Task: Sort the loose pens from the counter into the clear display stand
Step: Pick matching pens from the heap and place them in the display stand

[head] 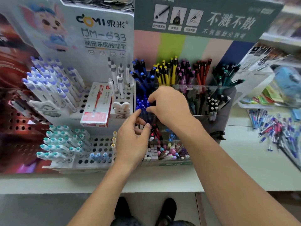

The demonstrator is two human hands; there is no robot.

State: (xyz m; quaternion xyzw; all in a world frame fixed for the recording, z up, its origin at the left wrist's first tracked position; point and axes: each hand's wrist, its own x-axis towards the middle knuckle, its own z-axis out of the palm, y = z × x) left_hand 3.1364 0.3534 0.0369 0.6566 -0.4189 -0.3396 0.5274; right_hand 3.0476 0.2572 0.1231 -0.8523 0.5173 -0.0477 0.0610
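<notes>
Both hands meet over the clear display stand [203,101] at a compartment of blue pens [142,103]: the right hand [169,106] curls thumb and forefinger around the pen tops, and the left hand [133,139] pinches the lower part of the same bundle from below (motion blur hides how many pens they hold). The loose pens [276,131] lie in a scattered heap on the white counter [244,160], well apart to the right. A red pen box [97,106] leans on the white perforated rack [97,144] just left of the hands.
</notes>
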